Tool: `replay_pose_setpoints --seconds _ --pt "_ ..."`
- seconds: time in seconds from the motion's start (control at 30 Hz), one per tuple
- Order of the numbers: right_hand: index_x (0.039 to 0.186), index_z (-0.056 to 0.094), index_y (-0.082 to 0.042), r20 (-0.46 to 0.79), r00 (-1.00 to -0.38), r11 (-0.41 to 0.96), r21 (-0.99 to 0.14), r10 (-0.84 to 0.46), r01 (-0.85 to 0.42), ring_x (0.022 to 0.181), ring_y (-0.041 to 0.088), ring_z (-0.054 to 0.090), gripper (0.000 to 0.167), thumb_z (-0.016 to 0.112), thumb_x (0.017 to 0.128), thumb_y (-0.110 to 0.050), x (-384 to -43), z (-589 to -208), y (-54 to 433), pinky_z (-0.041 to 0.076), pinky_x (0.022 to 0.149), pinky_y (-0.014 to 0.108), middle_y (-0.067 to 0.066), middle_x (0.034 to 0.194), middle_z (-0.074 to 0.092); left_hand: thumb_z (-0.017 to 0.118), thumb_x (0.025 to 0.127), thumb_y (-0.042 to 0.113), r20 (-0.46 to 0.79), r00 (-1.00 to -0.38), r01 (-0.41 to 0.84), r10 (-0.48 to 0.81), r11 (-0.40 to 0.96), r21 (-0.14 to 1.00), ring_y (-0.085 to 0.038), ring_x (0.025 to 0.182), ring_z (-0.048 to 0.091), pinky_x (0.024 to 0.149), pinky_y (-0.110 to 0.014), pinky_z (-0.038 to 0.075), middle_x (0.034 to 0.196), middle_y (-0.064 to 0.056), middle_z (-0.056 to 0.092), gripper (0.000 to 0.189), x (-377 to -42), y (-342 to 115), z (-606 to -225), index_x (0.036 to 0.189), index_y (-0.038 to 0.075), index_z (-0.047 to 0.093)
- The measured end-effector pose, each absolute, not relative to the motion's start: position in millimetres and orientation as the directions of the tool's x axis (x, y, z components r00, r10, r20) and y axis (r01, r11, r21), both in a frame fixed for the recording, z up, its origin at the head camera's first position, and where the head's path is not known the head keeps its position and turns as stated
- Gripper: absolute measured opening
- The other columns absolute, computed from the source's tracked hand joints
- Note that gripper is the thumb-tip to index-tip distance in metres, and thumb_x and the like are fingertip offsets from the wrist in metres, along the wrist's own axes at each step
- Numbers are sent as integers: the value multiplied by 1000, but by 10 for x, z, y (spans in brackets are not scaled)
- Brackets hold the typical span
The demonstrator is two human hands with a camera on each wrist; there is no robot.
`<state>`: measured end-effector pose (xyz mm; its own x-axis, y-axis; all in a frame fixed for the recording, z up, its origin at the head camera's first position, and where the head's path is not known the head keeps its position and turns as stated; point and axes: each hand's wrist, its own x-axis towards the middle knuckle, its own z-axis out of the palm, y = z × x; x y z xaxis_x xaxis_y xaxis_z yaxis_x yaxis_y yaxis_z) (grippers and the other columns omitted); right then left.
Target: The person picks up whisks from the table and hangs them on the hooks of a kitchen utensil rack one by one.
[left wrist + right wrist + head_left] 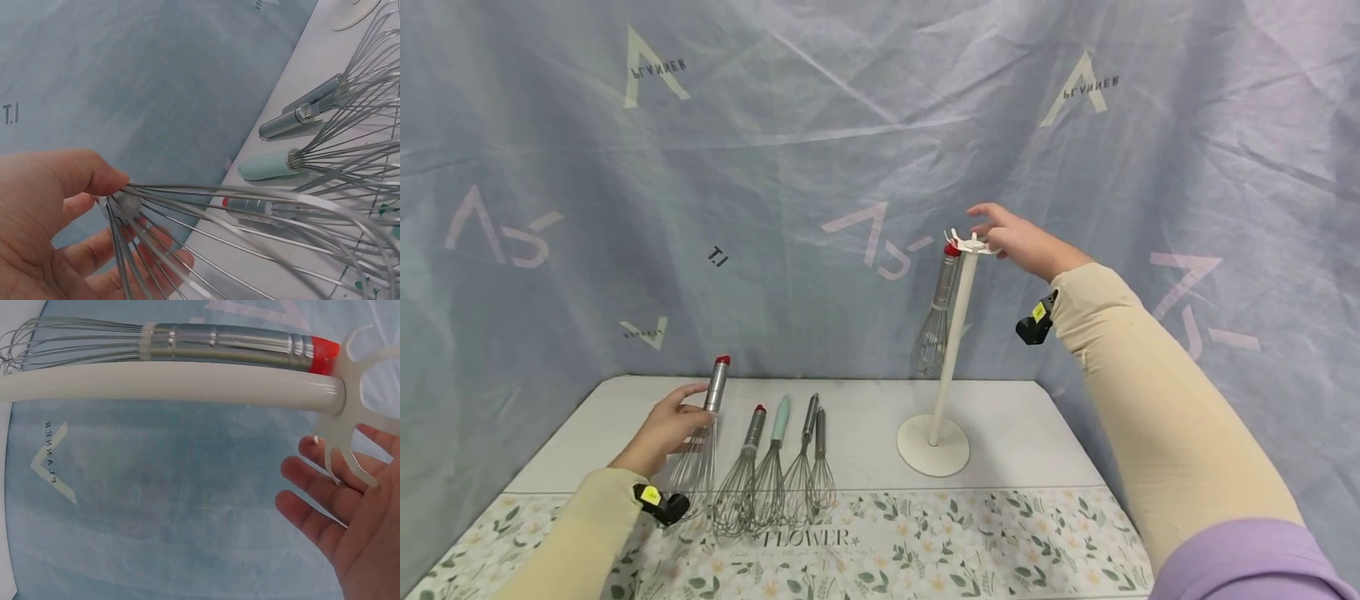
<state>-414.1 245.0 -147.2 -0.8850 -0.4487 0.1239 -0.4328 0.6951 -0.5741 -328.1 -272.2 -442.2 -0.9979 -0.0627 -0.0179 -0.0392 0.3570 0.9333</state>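
Observation:
In the head view my left hand (672,425) grips a red-tipped metal whisk (717,387) at the base of its handle, held upright at the left of the table. The left wrist view shows my thumb and fingers around the top of its wires (250,240). My right hand (1018,242) is at the hooked top of a white stand (951,350), fingers spread beside the hooks (353,450) and holding no whisk. Another red-ended whisk (231,345) hangs from a hook on the stand's far left side, wires down.
Several whisks lie side by side right of my left hand, among them a red-tipped one (754,429), a mint-handled one (781,421) and a slim metal one (810,417). The stand's round base (917,454) rests on the white table (865,417). A floral cloth (970,542) covers the front.

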Motion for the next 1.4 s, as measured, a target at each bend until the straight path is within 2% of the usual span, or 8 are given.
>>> replay_pose_setpoints --seconds 0.23,0.57,0.77,0.87,1.07,1.17,1.3,1.4 --pt "159 20 -11 134 -869 635 -632 -475 -445 151 33 25 79 27 81 0 -4170 -1442 2503 33 106 57 21 162 28 62 100 15 -23 -997 -48 -75 357 933 -36 98 67 77 -45 58 119 -23 59 71 -3276 -2712 -4443 159 6 24" --pt "159 20 -9 142 -864 584 -683 -484 -439 149 36 28 76 29 84 0 -4210 -1456 2499 31 109 60 23 162 27 63 100 16 -31 -995 -63 -91 370 927 -25 91 67 76 -47 58 119 -24 59 71 -3244 -2736 -4480 159 6 24" --pt "160 17 -6 131 -865 551 -722 -485 -418 149 36 26 82 29 80 4 -4230 -1471 2509 36 103 55 24 162 27 63 99 16 -38 -995 -72 -96 375 924 -24 90 67 76 -47 58 119 -23 60 70 -3224 -2757 -4517 158 6 26" --pt "160 15 -5 111 -880 548 -744 -461 -381 143 34 32 83 29 79 8 -4240 -1463 2496 40 98 48 24 162 27 64 99 16 -39 -995 -71 -94 369 927 -24 91 66 76 -47 58 119 -23 60 70 -3213 -2766 -4529 158 7 26" --pt "160 12 -3 84 -913 557 -769 -398 -314 115 25 49 84 30 80 12 -4254 -1455 2500 50 81 32 26 161 27 63 99 16 -31 -996 -58 -79 365 929 -23 91 66 75 -47 58 120 -24 59 71 -3223 -2744 -4539 158 6 25" --pt "162 9 -5 89 -908 551 -770 -410 -324 122 27 48 86 30 79 11 -4253 -1461 2534 49 85 36 25 162 26 64 99 15 -33 -997 -58 -75 364 929 -23 91 67 75 -46 58 120 -24 59 71 -3232 -2734 -4550 158 6 25" --pt "164 3 -13 88 -894 527 -781 -438 -335 137 33 38 92 29 78 9 -4265 -1446 2557 42 96 46 21 164 24 63 99 16 -33 -997 -55 -66 366 929 -24 92 67 76 -46 58 121 -25 58 72 -3238 -2751 -4546 159 6 24" --pt "164 0 -19 90 -887 515 -786 -453 -343 134 33 41 94 30 79 9 -4287 -1435 2570 41 99 47 20 164 25 62 100 17 -30 -998 -51 -61 372 927 -25 94 66 76 -46 58 124 -26 57 73 -3227 -2787 -4528 160 6 22"
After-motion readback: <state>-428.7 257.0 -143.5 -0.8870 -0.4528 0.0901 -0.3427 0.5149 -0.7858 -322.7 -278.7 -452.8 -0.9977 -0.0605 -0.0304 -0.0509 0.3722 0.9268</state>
